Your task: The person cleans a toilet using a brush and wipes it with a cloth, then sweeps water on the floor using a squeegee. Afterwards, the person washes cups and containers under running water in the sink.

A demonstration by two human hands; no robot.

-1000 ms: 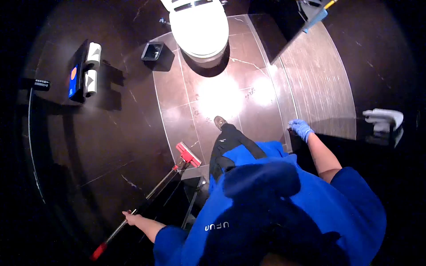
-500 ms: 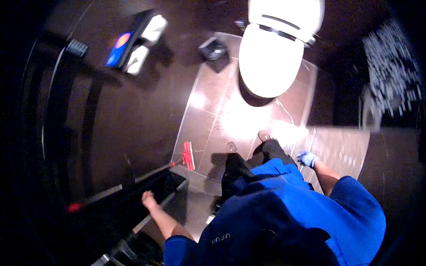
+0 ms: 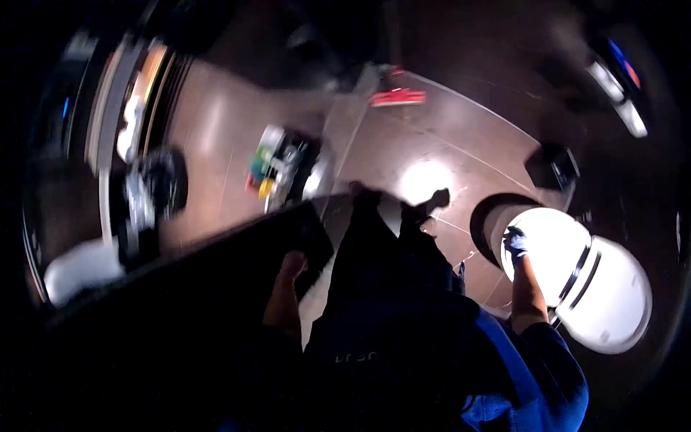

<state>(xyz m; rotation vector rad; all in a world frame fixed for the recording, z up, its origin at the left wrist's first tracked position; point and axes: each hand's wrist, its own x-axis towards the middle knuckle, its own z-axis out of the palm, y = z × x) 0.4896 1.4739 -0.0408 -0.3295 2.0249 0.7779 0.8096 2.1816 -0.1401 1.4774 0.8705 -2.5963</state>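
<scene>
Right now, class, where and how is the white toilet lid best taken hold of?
Probably by the rounded front edge of the lid, coming from the front and gripping from beneath: the lid looks shut, and that edge lies opposite the dark strip at the back, where it likely hinges. The gloved right hand is at that edge; blur hides whether it touches.

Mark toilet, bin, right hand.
Toilet (image 3: pixel 556 246): head view, point on the white lid.
Bin (image 3: pixel 551 167): head view, on its dark body.
Right hand (image 3: pixel 516 243): head view, on its gloved part.
</scene>
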